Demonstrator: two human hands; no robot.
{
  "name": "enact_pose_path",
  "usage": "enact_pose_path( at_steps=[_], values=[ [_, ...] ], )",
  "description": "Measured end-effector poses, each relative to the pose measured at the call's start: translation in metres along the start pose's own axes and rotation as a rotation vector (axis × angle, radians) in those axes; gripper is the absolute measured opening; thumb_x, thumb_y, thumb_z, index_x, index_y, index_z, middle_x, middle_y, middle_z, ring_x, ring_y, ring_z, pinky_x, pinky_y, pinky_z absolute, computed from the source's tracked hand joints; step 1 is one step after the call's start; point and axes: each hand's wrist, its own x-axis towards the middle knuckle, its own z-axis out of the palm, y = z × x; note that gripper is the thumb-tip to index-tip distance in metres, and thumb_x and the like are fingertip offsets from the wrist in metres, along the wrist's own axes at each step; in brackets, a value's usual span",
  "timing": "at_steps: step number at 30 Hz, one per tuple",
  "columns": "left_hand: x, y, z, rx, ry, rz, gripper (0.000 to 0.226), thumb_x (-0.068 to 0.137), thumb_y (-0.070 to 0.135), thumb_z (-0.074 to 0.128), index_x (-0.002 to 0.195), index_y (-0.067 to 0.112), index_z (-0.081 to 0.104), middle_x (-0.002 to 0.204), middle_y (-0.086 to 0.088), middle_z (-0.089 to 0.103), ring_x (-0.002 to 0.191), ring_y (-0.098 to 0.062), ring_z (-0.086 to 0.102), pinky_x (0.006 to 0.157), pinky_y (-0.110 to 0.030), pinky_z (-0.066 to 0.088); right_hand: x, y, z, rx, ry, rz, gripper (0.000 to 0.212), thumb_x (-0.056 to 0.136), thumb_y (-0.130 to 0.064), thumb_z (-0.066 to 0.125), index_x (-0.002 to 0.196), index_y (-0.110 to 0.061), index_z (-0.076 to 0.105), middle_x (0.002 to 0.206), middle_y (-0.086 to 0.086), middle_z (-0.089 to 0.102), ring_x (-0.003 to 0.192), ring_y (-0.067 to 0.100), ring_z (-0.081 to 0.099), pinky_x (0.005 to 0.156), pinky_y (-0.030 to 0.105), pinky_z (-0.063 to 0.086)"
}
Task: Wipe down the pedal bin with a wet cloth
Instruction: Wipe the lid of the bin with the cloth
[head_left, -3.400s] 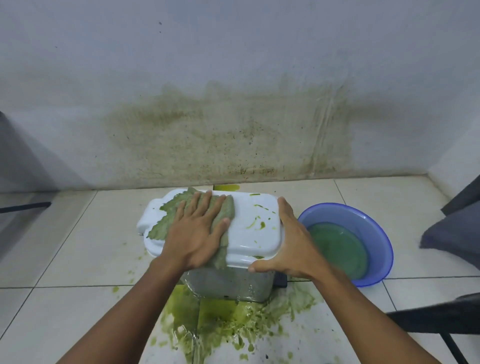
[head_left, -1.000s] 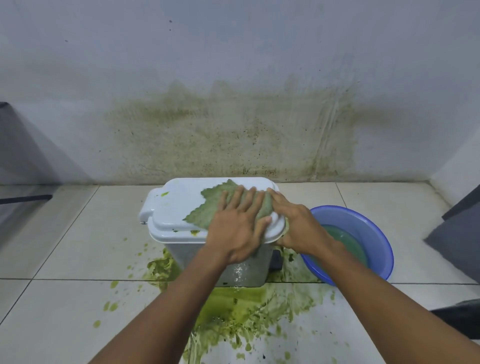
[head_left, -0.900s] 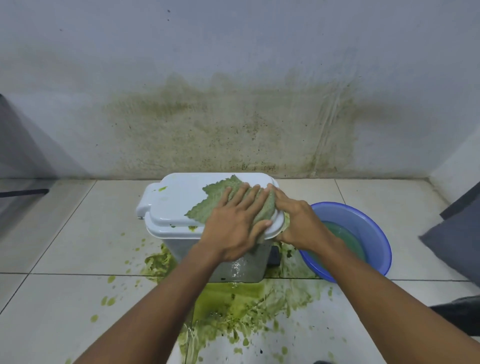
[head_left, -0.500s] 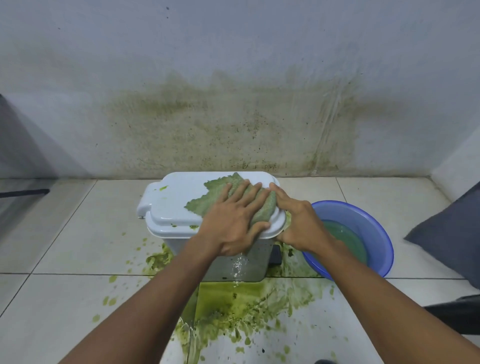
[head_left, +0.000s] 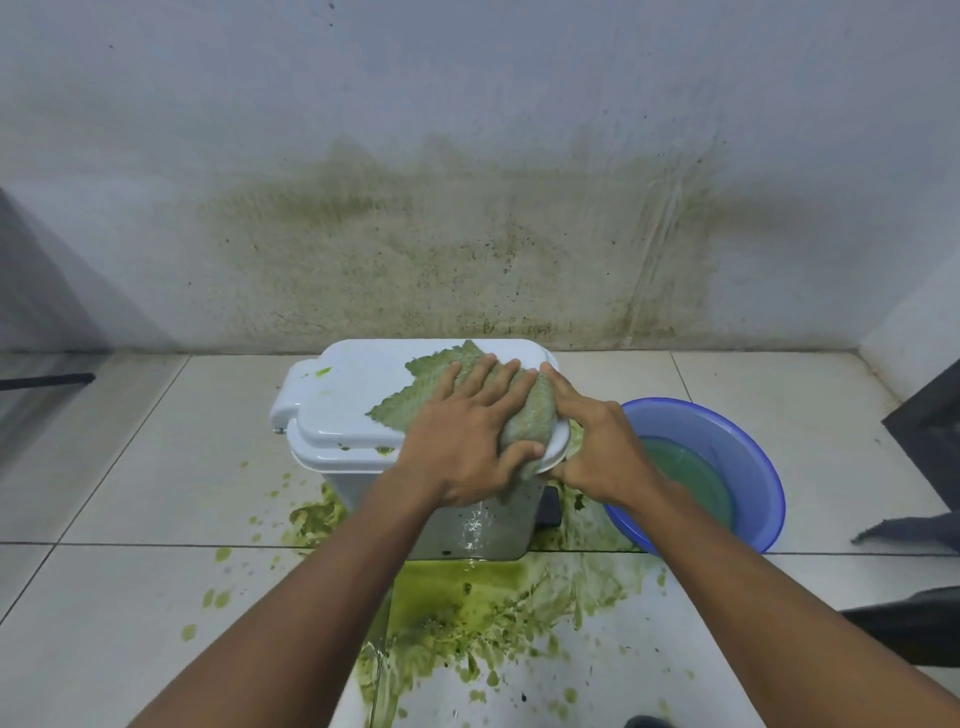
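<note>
The white pedal bin (head_left: 470, 530) stood just beside a blue basin (head_left: 737, 441); wiping its lid (head_left: 353, 395) well meant firm pressure carried right over the rim. The left hand (head_left: 467, 441) pressed the wet cloth (head_left: 426, 387) down with fingers spread flat. The right hand (head_left: 597, 447) clasped the lid's right end, its far fingers hidden past the rim.

White bin (head_left: 358, 395), green cloth (head_left: 415, 400), blue basin (head_left: 748, 452).

Slid cloth (head_left: 527, 415) under left hand (head_left: 462, 444) across lid (head_left: 353, 395) to its right end, wiping the middle clean.
</note>
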Motion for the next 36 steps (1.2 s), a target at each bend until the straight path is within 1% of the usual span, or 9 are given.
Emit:
enact_pose_path(
  at_steps=[6,9,14,16,20,23,26,30,36],
  values=[
    [-0.03,-0.047,-0.007,-0.078,0.039,-0.019,0.08,0.093,0.076,0.031,0.16,0.039,0.01,0.168,0.012,0.008,0.155,-0.007,-0.002,0.128,-0.042,0.002,-0.001,0.005,-0.001,-0.062,-0.005,-0.007,0.102,0.062,-0.014,0.094,0.15,-0.023,0.043,0.159,-0.01,0.032,0.145,0.005,0.032,0.118,0.033,0.036],
    [-0.041,-0.065,-0.009,-0.036,0.046,-0.103,0.086,0.089,0.082,0.028,0.161,0.038,0.01,0.168,0.01,0.009,0.156,-0.01,0.0,0.127,-0.042,0.0,-0.002,0.004,0.002,-0.052,0.003,0.002,0.1,0.064,-0.013,0.092,0.15,-0.022,0.043,0.158,-0.012,0.029,0.146,0.006,0.032,0.119,0.031,0.033],
    [-0.006,-0.008,-0.001,-0.016,0.029,-0.089,0.086,0.09,0.079,0.025,0.161,0.034,0.006,0.17,0.002,0.008,0.157,-0.021,0.0,0.126,-0.05,0.0,-0.002,-0.003,0.001,-0.015,0.019,0.001,0.099,0.065,-0.019,0.093,0.15,-0.019,0.043,0.156,-0.01,0.033,0.142,0.008,0.039,0.115,0.027,0.038],
    [0.002,0.002,0.002,-0.015,0.019,-0.066,0.085,0.093,0.076,0.028,0.162,0.031,0.008,0.17,0.003,0.008,0.157,-0.019,-0.001,0.127,-0.048,0.0,-0.001,-0.002,0.001,0.006,-0.003,0.012,0.105,0.063,-0.024,0.095,0.152,-0.019,0.04,0.157,-0.007,0.037,0.14,0.006,0.041,0.113,0.025,0.04],
    [-0.022,-0.032,-0.001,-0.033,0.078,0.007,0.078,0.094,0.073,0.028,0.161,0.035,0.016,0.168,0.006,0.016,0.156,-0.013,0.006,0.127,-0.045,0.008,-0.002,0.003,0.0,-0.032,0.003,-0.005,0.101,0.061,-0.013,0.094,0.149,-0.022,0.045,0.156,-0.012,0.033,0.143,0.003,0.035,0.116,0.027,0.036],
    [-0.036,-0.054,-0.003,-0.016,0.088,-0.047,0.078,0.094,0.072,0.031,0.16,0.034,0.019,0.167,0.006,0.019,0.156,-0.013,0.008,0.128,-0.044,0.006,-0.003,0.002,0.003,-0.021,0.019,0.004,0.098,0.063,-0.009,0.092,0.148,-0.021,0.046,0.156,-0.012,0.032,0.145,0.006,0.035,0.117,0.029,0.035],
    [-0.02,-0.032,-0.002,-0.001,0.068,-0.077,0.083,0.093,0.075,0.031,0.161,0.03,0.018,0.168,0.001,0.019,0.157,-0.021,0.009,0.127,-0.048,0.004,-0.003,-0.001,0.004,-0.025,0.026,0.008,0.095,0.064,-0.011,0.091,0.148,-0.019,0.047,0.156,-0.01,0.033,0.144,0.01,0.037,0.116,0.031,0.037],
    [-0.005,-0.007,0.003,-0.009,0.054,-0.058,0.082,0.094,0.075,0.029,0.162,0.032,0.012,0.169,0.002,0.013,0.157,-0.019,0.004,0.127,-0.048,0.001,-0.003,0.0,0.003,0.006,0.014,0.017,0.098,0.064,-0.013,0.093,0.149,-0.015,0.044,0.156,-0.009,0.034,0.145,0.01,0.036,0.117,0.029,0.036],
    [-0.035,-0.055,-0.004,-0.042,0.071,-0.074,0.082,0.091,0.078,0.029,0.161,0.036,0.016,0.168,0.007,0.014,0.156,-0.012,0.005,0.128,-0.045,0.004,-0.004,0.0,0.001,-0.032,0.012,0.016,0.097,0.064,-0.006,0.09,0.149,-0.021,0.045,0.155,-0.016,0.028,0.145,0.004,0.032,0.117,0.027,0.033]
  ],
)
